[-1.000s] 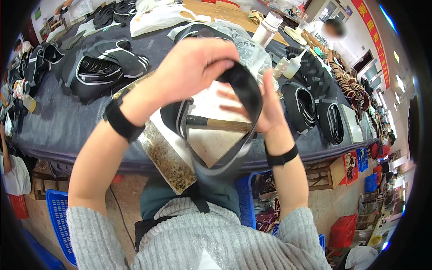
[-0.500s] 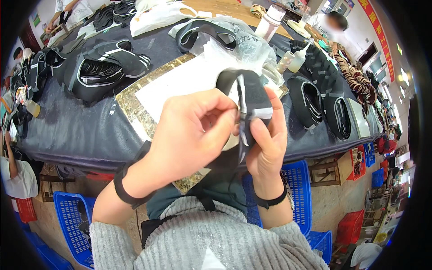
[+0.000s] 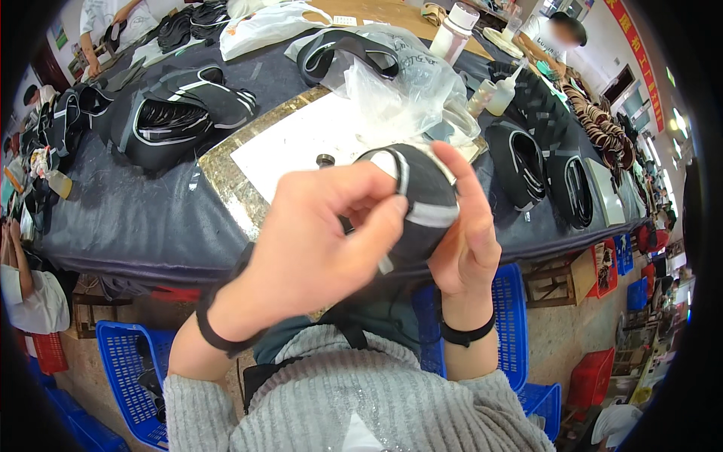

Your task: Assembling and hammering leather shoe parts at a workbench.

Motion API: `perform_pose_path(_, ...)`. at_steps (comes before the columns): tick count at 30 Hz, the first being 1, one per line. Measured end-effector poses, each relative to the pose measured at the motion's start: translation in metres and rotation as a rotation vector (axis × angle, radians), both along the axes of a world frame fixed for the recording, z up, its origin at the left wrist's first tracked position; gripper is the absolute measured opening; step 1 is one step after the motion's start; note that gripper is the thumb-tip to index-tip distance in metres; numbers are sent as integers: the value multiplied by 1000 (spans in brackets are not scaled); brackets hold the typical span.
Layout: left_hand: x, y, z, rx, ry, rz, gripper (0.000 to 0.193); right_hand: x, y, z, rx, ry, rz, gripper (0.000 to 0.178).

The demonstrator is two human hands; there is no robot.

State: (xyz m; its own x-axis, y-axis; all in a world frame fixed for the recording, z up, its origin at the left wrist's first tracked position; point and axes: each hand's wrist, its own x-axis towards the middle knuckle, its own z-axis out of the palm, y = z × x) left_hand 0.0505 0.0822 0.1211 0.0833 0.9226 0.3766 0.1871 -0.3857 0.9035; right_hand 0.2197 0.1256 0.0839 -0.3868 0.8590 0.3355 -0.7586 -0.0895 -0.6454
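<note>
A black shoe-upper piece (image 3: 422, 200) with grey-white trim is held up close in front of me, above the near edge of the table. My left hand (image 3: 320, 237) pinches its left side between thumb and fingers. My right hand (image 3: 467, 233) grips its right side, index finger stretched up along the edge. Both wrists wear black bands. The lower part of the piece is hidden behind my left hand.
A dark-covered table (image 3: 128, 218) holds a gold-edged board with a white sheet (image 3: 301, 139), a crumpled clear plastic bag (image 3: 399, 83), stacks of black upper pieces (image 3: 177, 113), more uppers (image 3: 542, 169) and squeeze bottles (image 3: 497, 94). Blue crates (image 3: 124, 369) stand on the floor. Other people sit at the edges.
The black piece was first held open and high, then folded. Both hands have now drawn closer to me, bunching it into a rounded shape.
</note>
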Motion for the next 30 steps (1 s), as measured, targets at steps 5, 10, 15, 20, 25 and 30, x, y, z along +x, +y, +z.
perform_pose_path(5, -5, -2, -6, -256, -237, -58, 8, 4, -6, 8, 27, -337, -207, 46)
perform_pose_path(10, -7, -7, -1, -111, -49, -45, 7, 2, -9, 9, 9, -360, -230, 46)
perform_pose_path(15, -9, -8, 4, 10, 225, 2, 8, 2, -11, 11, 75, -447, -274, 46)
perform_pose_path(20, -8, -6, -8, -97, -120, 55, 5, 4, -9, 7, -28, -319, -233, 46)
perform_pose_path(25, -5, -2, -9, -123, -336, -5, 10, 2, -7, 7, -35, -277, -180, 48)
perform_pose_path(30, -9, 0, -2, -246, -158, -122, 9, 6, -6, 7, 11, -342, -218, 49)
